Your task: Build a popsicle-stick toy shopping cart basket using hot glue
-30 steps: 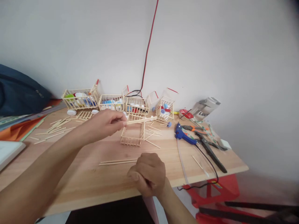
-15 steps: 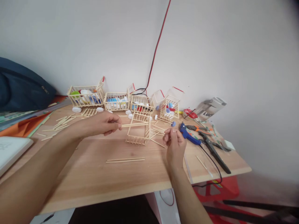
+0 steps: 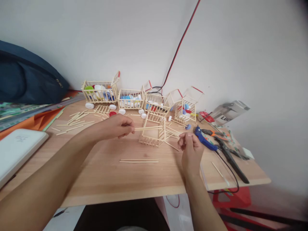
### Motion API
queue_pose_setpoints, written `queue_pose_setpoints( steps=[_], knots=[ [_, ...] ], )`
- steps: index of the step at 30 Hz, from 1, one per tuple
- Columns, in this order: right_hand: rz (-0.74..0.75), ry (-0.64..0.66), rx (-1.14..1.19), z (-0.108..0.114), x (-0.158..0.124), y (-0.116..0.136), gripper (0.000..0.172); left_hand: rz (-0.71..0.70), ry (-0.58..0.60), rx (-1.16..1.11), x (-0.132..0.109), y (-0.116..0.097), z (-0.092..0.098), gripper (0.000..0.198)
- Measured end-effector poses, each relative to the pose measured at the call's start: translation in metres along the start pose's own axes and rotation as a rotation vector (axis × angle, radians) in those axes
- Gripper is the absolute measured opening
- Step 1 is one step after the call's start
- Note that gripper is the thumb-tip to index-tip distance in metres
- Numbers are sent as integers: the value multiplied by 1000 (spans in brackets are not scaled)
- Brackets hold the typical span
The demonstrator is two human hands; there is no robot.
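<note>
My left hand (image 3: 120, 125) is closed on a pair of thin wooden sticks (image 3: 150, 128), held level and pointing right. They pass in front of or over an open wooden-stick frame (image 3: 154, 141) with slatted sides, which rests on the table; I cannot tell if they touch it. To the right of that frame, my right hand (image 3: 191, 149) is raised with its fingers curled together. Whatever it may pinch is hidden. Two more long sticks (image 3: 139, 161) lie side by side nearer the front edge.
Several small stick-built carts (image 3: 99, 96) holding bottle caps stand along the wall. A blue glue gun (image 3: 204, 138), pliers (image 3: 231, 160) and a bag (image 3: 228, 112) lie right. Left are loose short sticks (image 3: 75, 118), a white device (image 3: 21, 150) and a dark backpack (image 3: 29, 77).
The camera has turned slightly left, so the whole scene sits further right in view. Both hands keep nearly the same place relative to the frame, with the sticks still in my left hand.
</note>
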State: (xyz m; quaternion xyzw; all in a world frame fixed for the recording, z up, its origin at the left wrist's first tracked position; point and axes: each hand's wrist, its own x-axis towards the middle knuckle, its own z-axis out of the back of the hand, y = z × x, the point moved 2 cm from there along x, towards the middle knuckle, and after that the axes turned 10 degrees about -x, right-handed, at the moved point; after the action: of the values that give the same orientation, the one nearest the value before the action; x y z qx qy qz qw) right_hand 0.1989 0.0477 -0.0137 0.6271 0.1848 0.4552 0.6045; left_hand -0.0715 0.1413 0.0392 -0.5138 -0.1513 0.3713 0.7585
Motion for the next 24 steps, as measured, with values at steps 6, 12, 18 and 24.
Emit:
queue_pose_setpoints(
  steps=[6, 12, 18, 24],
  knots=[
    [-20, 8, 14, 0, 1, -2, 31, 12, 48, -72, 8, 6, 5, 19],
    [-10, -2, -25, 1, 1, -3, 31, 56, 121, -94, 16, -1, 8, 19],
    [149, 30, -304, 4, -2, 4, 41, 95, 185, -74, 20, -5, 7, 19],
    [307, 10, -401, 0, -6, 12, 38, 55, 232, -34, 22, -15, 6, 17]
  ],
)
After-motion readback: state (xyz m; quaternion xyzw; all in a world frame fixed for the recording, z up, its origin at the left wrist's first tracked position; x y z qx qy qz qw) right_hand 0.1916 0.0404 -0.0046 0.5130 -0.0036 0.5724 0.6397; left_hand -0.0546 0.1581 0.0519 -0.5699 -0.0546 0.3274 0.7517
